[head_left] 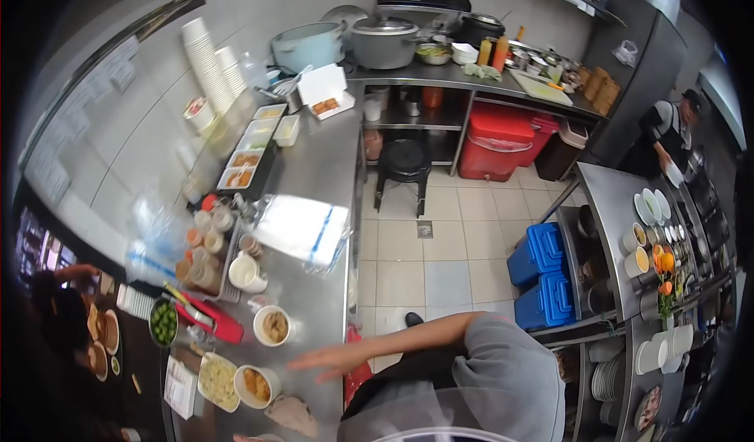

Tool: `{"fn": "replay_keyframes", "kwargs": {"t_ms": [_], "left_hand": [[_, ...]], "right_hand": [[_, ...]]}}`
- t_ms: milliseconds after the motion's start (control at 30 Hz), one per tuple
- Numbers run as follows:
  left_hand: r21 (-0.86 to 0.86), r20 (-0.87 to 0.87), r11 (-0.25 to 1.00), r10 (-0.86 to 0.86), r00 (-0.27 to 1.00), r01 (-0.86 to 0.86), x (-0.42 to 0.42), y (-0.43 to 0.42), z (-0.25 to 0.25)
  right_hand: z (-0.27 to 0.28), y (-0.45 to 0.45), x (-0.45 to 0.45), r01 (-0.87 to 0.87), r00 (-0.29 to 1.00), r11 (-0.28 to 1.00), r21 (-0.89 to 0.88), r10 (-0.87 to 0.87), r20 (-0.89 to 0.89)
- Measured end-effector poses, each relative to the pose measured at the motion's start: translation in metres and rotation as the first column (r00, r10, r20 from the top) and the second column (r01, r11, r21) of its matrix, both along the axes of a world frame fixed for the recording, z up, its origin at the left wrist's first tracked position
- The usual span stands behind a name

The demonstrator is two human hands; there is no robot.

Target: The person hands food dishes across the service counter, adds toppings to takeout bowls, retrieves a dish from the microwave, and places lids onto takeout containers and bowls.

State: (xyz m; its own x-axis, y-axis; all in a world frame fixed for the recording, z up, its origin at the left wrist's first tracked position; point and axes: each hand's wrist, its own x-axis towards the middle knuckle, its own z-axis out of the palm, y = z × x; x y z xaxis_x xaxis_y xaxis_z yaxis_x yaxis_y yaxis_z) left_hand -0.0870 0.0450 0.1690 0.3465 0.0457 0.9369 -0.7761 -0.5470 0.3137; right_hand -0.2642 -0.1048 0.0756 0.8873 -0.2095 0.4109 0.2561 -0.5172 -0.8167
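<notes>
My right hand (326,360) reaches over the steel counter, fingers stretched out and apart, holding nothing. Closest to its fingertips is a white paper bowl (257,386) with golden-brown food. Behind that stands another white bowl (272,326) holding light brown pieces. To the left, a white tray (219,381) contains pale shredded food. A crumpled beige piece (291,416), perhaps cloth, lies just below my right hand. Of my left hand (253,439) only a sliver shows at the bottom edge; its fingers are hidden.
Sauce bottles (206,253), a bowl of green slices (164,322), a red holder with tongs (210,320) and plastic bags (302,228) occupy the counter. Beyond are food tubs (243,159) and stacked cups (206,65). A stool (404,163) stands on the floor; a co-worker (667,135) holds a white dish.
</notes>
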Motion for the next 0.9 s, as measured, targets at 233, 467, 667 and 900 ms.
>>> {"fn": "replay_keyframes", "kwargs": {"t_ms": [233, 467, 667, 900], "left_hand": [[-0.069, 0.001, 0.781, -0.623, 0.782, 0.621, -0.152, -0.190, -0.003], [-0.153, 0.002, 0.523, -0.848, 0.529, 0.839, -0.331, -0.335, 0.016], [-0.086, -0.033, 0.579, -0.815, 0.579, 0.811, -0.385, -0.430, 0.006], [-0.056, 0.013, 0.569, -0.821, 0.570, 0.821, -0.470, -0.616, 0.012]], "right_hand": [[0.020, -0.122, -0.251, 0.760, 0.649, 0.640, 0.112, -0.742, -0.165], [0.058, -0.218, -0.403, 0.919, 0.378, 0.336, 0.207, -0.899, -0.221], [0.111, -0.381, -0.479, 0.933, 0.299, 0.316, 0.170, -0.947, 0.120], [0.162, -0.573, -0.597, 0.964, 0.230, 0.251, 0.086, -0.953, 0.195]]}}
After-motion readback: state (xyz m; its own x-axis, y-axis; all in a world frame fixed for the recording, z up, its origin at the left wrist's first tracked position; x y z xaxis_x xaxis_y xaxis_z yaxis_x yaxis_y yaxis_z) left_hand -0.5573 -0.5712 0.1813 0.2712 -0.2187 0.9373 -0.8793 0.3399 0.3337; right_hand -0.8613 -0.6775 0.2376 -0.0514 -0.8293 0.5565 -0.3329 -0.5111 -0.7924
